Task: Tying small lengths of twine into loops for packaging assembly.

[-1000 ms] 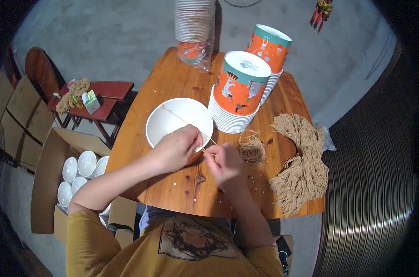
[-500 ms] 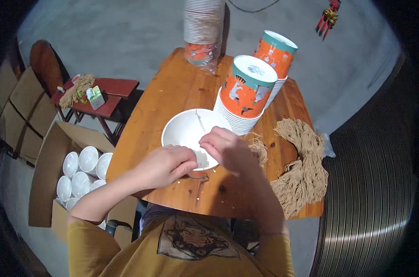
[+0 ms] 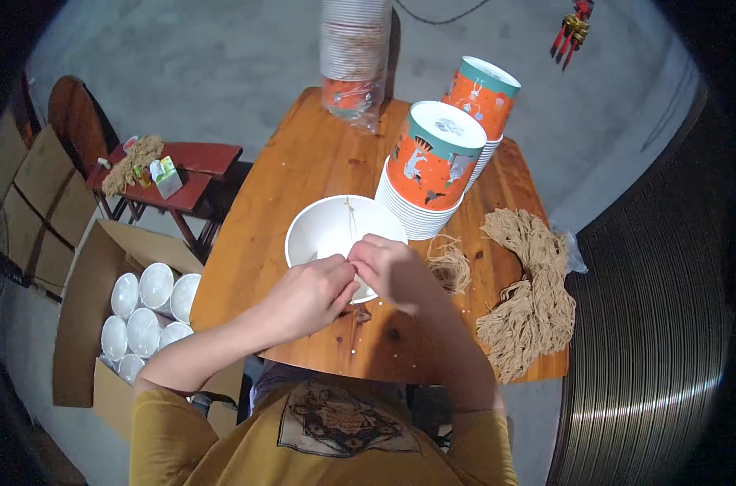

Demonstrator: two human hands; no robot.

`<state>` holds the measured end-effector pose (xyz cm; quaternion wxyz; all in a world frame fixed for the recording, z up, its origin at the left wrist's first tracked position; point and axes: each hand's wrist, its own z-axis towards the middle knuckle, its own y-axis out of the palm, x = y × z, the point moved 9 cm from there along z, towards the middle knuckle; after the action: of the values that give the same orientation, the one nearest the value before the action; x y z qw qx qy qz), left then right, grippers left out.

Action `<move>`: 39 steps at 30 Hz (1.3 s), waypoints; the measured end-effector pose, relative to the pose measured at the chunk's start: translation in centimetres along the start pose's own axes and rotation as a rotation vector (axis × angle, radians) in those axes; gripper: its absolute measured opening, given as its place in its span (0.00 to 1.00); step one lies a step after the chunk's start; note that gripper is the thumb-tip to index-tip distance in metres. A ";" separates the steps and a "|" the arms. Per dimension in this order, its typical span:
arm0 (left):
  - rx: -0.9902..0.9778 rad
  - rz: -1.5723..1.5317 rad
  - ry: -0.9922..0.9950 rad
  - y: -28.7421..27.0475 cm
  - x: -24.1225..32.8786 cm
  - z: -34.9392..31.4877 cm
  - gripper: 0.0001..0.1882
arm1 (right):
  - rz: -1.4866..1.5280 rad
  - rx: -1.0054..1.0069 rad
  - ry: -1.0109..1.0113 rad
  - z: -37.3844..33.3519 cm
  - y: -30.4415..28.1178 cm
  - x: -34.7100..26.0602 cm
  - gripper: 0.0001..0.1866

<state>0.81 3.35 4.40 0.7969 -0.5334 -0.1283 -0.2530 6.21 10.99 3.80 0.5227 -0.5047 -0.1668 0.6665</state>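
Observation:
A white paper bucket (image 3: 305,231) stands mouth up on the wooden table in front of me. From its far rim a thin tan string (image 3: 352,217) runs down across the opening to my fingers. My left hand (image 3: 313,293) and my right hand (image 3: 390,269) meet over the bucket's near side. Both are closed in a pinch on the string, fingertips almost touching; its end between them is too small to make out. Right of the bucket lies a small loose coil of string (image 3: 450,269), and farther right a thick tan hank of string (image 3: 530,324).
Upside-down stacks of orange and green paper buckets (image 3: 433,166) rise behind the bucket. A taller bagged stack (image 3: 353,49) stands at the far edge. Left on the floor is a cardboard box (image 3: 76,348) of white buckets, beyond it a red bench (image 3: 210,156). Corrugated sheeting (image 3: 643,348) curves along the right.
My hands have come closer together over the bucket; the left has moved slightly right, the right a little downward. The string stays stretched from the far rim.

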 end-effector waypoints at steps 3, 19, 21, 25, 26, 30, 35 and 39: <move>-0.045 -0.011 0.039 -0.1 -0.2 0.1 0.08 | -0.054 -0.021 0.044 0.2 0.1 -0.1 0.03; -0.180 -0.131 0.236 -6.3 -5.6 0.7 0.10 | 0.338 -0.290 0.161 1.5 -1.9 2.0 0.10; -0.133 -0.202 0.145 -7.7 -8.2 2.3 0.08 | 0.314 -0.302 0.082 2.9 -1.0 1.1 0.11; -0.164 -0.675 -0.204 -8.6 -13.9 6.9 0.06 | 0.212 -0.106 0.002 6.3 0.9 3.5 0.12; -0.051 -0.701 -0.204 -9.7 -14.6 8.3 0.10 | 0.421 -0.141 0.205 6.9 2.0 5.8 0.12; 0.207 -0.556 -0.309 -13.5 -20.0 10.0 0.20 | 1.160 -0.053 0.579 9.3 9.1 14.2 0.08; 0.290 -0.146 -0.153 -11.0 -23.2 9.1 0.23 | 1.624 0.318 0.774 11.1 13.9 22.1 0.08; 0.154 -0.046 -0.122 -6.2 -23.3 9.3 0.24 | 1.563 0.353 0.825 10.1 14.3 24.7 0.12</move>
<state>-21.45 16.17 1.96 0.8204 -0.4817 -0.2077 -0.2277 -8.54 29.75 -14.86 0.0087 -0.5855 0.5297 0.6136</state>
